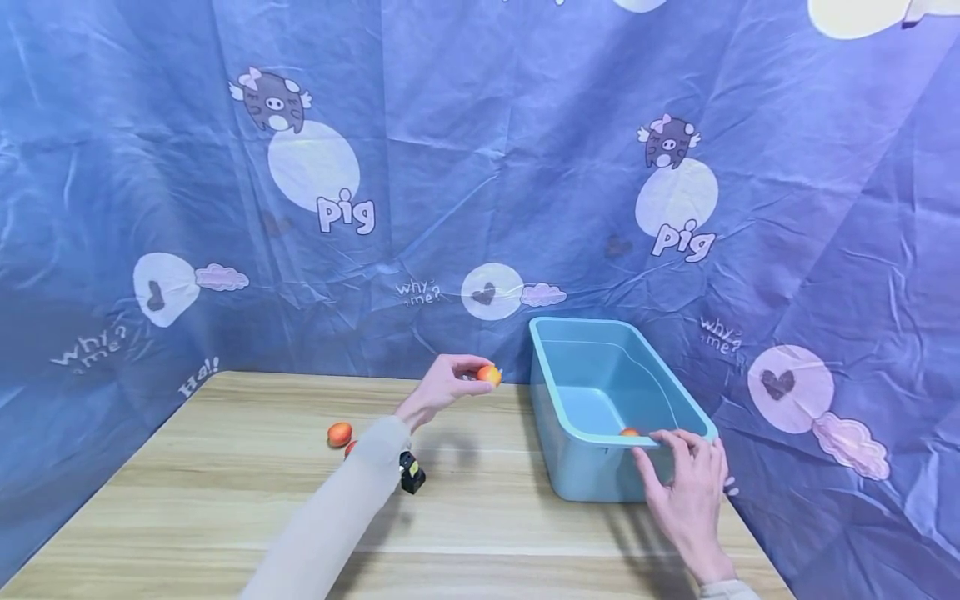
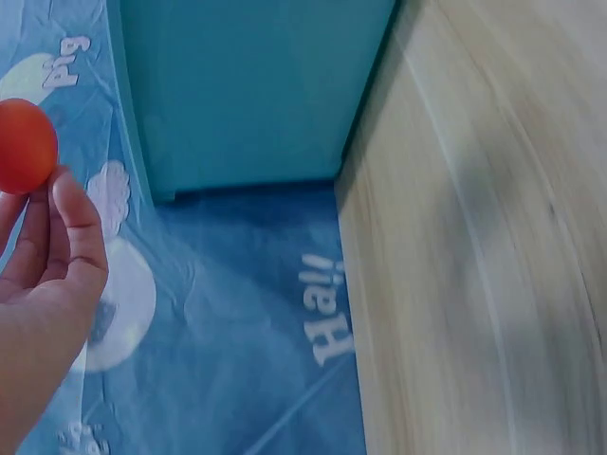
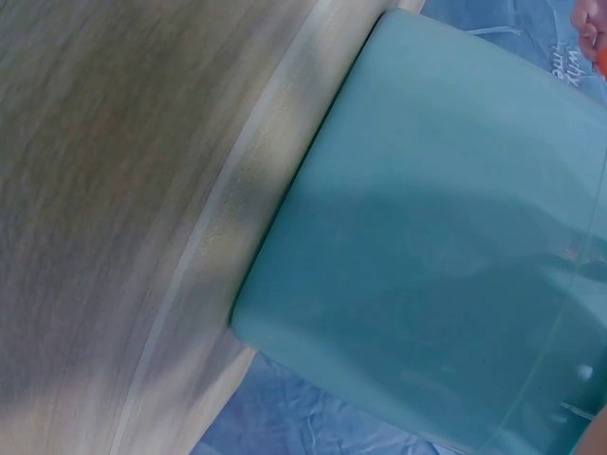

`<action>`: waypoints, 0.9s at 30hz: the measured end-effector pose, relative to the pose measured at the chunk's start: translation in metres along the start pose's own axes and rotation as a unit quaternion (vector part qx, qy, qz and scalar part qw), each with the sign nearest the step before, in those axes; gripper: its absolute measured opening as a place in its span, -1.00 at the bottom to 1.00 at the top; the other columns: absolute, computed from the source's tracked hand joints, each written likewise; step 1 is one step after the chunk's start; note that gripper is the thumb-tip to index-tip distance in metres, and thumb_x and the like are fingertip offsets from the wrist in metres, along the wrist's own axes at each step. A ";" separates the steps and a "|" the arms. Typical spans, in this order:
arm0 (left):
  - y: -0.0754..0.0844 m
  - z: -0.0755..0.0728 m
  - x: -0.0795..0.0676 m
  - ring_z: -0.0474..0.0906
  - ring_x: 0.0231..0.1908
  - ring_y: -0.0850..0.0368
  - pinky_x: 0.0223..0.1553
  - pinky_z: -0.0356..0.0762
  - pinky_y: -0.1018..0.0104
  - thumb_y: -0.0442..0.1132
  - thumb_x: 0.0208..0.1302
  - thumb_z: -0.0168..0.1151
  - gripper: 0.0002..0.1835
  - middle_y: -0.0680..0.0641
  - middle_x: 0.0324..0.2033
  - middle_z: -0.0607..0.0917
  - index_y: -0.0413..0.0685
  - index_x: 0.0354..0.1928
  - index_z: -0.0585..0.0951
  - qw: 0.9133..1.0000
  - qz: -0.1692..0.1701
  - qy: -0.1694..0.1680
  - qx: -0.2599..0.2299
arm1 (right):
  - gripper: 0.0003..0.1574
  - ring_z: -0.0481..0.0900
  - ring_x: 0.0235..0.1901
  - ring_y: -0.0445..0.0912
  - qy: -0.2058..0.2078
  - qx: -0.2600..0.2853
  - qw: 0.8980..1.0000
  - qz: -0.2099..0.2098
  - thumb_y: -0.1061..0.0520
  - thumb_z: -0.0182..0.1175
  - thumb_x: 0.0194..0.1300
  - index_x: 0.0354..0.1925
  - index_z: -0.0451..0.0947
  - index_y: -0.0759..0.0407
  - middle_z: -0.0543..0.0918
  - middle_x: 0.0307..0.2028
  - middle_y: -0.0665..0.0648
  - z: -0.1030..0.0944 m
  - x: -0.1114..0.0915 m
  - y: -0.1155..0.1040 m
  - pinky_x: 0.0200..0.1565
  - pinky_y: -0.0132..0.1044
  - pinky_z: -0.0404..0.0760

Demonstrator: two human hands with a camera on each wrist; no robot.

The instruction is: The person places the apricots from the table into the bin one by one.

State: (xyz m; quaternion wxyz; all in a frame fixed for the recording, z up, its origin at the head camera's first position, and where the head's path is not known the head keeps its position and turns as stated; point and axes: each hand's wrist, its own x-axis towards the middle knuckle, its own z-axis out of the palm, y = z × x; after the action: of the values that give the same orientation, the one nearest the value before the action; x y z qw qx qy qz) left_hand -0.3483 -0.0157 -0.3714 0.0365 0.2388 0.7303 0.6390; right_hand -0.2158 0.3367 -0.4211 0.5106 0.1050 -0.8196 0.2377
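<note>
My left hand (image 1: 442, 387) pinches an orange-red oval (image 1: 489, 375) between thumb and fingers, raised above the wood-grain tabletop (image 1: 480, 525) just left of a blue plastic tub (image 1: 592, 473). The left arm, in a pale sleeve (image 1: 322, 521), stretches forward and slants toward the tub, the wrist higher than the elbow end and a soft shadow falling on the wood below. My right hand (image 1: 690, 496) takes a lighter grip on the tub's near rim, fingers bent over the edge and thumb against the outer wall. The tub's top is open, and a second orange-red piece (image 1: 628, 432) shows inside, behind the near rim. The tub stands at the tabletop's right edge, near a printed pig backdrop (image 1: 442, 167); a gap separates its left wall from my pinching fingers. Left of my forearm lie another oval (image 1: 339, 434) and a red piece (image 1: 350, 448) partly hidden by the sleeve, while a black object (image 1: 412, 475) sits beside it on the right.
</note>
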 end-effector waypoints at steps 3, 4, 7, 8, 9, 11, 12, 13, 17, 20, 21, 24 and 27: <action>0.000 0.012 0.005 0.62 -0.18 0.23 -0.14 0.56 0.41 -0.30 0.07 0.47 -0.58 -0.09 -0.14 0.76 -0.20 0.03 0.67 1.000 0.007 -0.012 -0.001 | -0.23 0.31 -0.08 0.34 0.015 0.007 1.000 -0.004 -0.42 0.10 0.29 -0.17 0.59 0.29 0.47 -0.16 0.43 0.001 0.000 -0.001 0.42 0.21 -0.10; 0.000 0.016 0.006 0.62 -0.17 0.22 -0.12 0.56 0.40 -0.30 0.07 0.47 -0.58 -0.09 -0.14 0.76 -0.19 0.02 0.67 1.000 0.009 -0.014 -0.002 | -0.23 0.31 -0.08 0.34 0.018 0.007 1.000 -0.004 -0.42 0.10 0.29 -0.18 0.59 0.28 0.47 -0.16 0.42 0.002 0.001 -0.001 0.42 0.20 -0.10; 0.001 0.029 0.009 0.61 -0.12 0.20 -0.09 0.57 0.38 -0.30 0.08 0.47 -0.56 -0.10 -0.09 0.75 -0.18 0.05 0.66 1.000 0.011 -0.008 -0.011 | -0.23 0.32 -0.09 0.34 0.024 0.007 1.000 -0.007 -0.42 0.10 0.29 -0.18 0.59 0.28 0.47 -0.17 0.42 0.002 0.002 -0.002 0.42 0.20 -0.09; 0.002 0.034 0.010 0.61 -0.10 0.20 -0.08 0.57 0.38 -0.30 0.08 0.47 -0.55 -0.09 -0.07 0.74 -0.17 0.07 0.66 1.000 0.010 -0.003 -0.015 | -0.23 0.32 -0.10 0.34 0.025 0.007 1.000 -0.008 -0.43 0.10 0.29 -0.18 0.59 0.28 0.47 -0.17 0.42 0.002 0.002 -0.001 0.41 0.21 -0.08; 0.003 0.039 0.010 0.60 -0.08 0.20 -0.07 0.57 0.37 -0.30 0.08 0.47 -0.53 -0.10 -0.04 0.74 -0.16 0.09 0.64 1.000 0.010 0.002 -0.020 | -0.22 0.32 -0.10 0.33 0.026 0.007 1.000 -0.008 -0.43 0.10 0.28 -0.18 0.59 0.28 0.47 -0.17 0.42 0.002 0.002 -0.001 0.41 0.21 -0.08; 0.004 0.049 0.013 0.59 -0.05 0.19 -0.05 0.56 0.37 -0.30 0.09 0.46 -0.49 -0.12 0.00 0.72 -0.18 0.13 0.61 0.999 0.010 0.011 -0.033 | -0.22 0.32 -0.11 0.33 0.027 0.005 1.000 -0.009 -0.43 0.10 0.28 -0.19 0.59 0.29 0.47 -0.17 0.42 0.003 0.002 -0.001 0.40 0.23 -0.06; 0.004 0.054 0.014 0.59 -0.04 0.18 -0.05 0.56 0.37 -0.29 0.10 0.46 -0.48 -0.13 0.02 0.71 -0.18 0.14 0.60 0.999 0.012 0.016 -0.038 | -0.22 0.32 -0.11 0.33 0.026 0.005 1.000 -0.009 -0.43 0.10 0.28 -0.19 0.59 0.29 0.47 -0.17 0.42 0.003 0.001 -0.001 0.40 0.22 -0.07; 0.004 0.059 0.015 0.59 -0.03 0.17 -0.05 0.56 0.37 -0.29 0.09 0.46 -0.48 -0.14 0.02 0.71 -0.18 0.15 0.60 0.999 0.014 0.019 -0.043 | -0.22 0.32 -0.10 0.33 0.024 0.004 1.000 -0.008 -0.43 0.09 0.29 -0.19 0.59 0.29 0.47 -0.17 0.42 0.003 0.001 0.000 0.41 0.22 -0.07; 0.008 0.073 0.018 0.60 -0.09 0.19 -0.08 0.55 0.39 -0.32 0.06 0.47 -0.51 -0.17 -0.02 0.72 -0.16 0.10 0.63 0.997 0.030 0.031 -0.059 | -0.22 0.31 -0.10 0.33 0.021 0.004 1.000 -0.007 -0.42 0.09 0.29 -0.18 0.59 0.29 0.47 -0.17 0.42 0.005 0.000 0.000 0.41 0.22 -0.08; 0.012 0.081 0.020 0.61 -0.15 0.22 -0.13 0.55 0.41 -0.36 0.05 0.47 -0.52 -0.15 -0.05 0.74 -0.16 0.08 0.64 0.996 0.042 0.029 -0.066 | -0.22 0.31 -0.11 0.33 0.028 0.008 1.000 -0.008 -0.43 0.10 0.29 -0.19 0.59 0.29 0.47 -0.17 0.42 0.005 0.001 0.000 0.42 0.20 -0.08; 0.012 0.084 0.021 0.61 -0.16 0.20 -0.14 0.55 0.42 -0.37 0.04 0.46 -0.52 -0.15 -0.07 0.74 -0.17 0.08 0.64 0.996 0.046 0.027 -0.067 | -0.21 0.31 -0.11 0.32 0.030 0.009 0.999 -0.009 -0.43 0.10 0.28 -0.19 0.59 0.29 0.47 -0.17 0.42 0.005 0.001 0.000 0.42 0.19 -0.07; 0.013 0.091 0.024 0.62 -0.15 0.06 -0.19 0.55 0.43 -0.38 0.03 0.47 -0.54 -0.14 -0.09 0.75 -0.15 0.05 0.65 0.996 0.053 0.021 -0.065 | -0.22 0.31 -0.11 0.32 0.033 0.011 0.999 -0.009 -0.43 0.10 0.28 -0.19 0.59 0.29 0.47 -0.17 0.41 0.005 0.001 0.001 0.42 0.18 -0.08; 0.016 0.098 0.026 0.64 -0.20 0.07 -0.22 0.56 0.43 -0.38 0.01 0.48 -0.56 -0.14 -0.12 0.76 -0.13 0.01 0.67 0.996 0.053 0.021 -0.064 | -0.21 0.31 -0.12 0.31 0.032 0.013 0.999 -0.010 -0.44 0.10 0.28 -0.19 0.59 0.28 0.47 -0.17 0.40 0.006 0.000 0.001 0.42 0.19 -0.08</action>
State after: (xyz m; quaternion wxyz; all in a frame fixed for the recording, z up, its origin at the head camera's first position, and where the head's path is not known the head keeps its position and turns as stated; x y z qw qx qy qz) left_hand -0.3314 0.0860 -0.3673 0.0025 0.2611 0.6745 0.6905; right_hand -0.2209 0.3349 -0.4238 0.5375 0.1118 -0.7988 0.2461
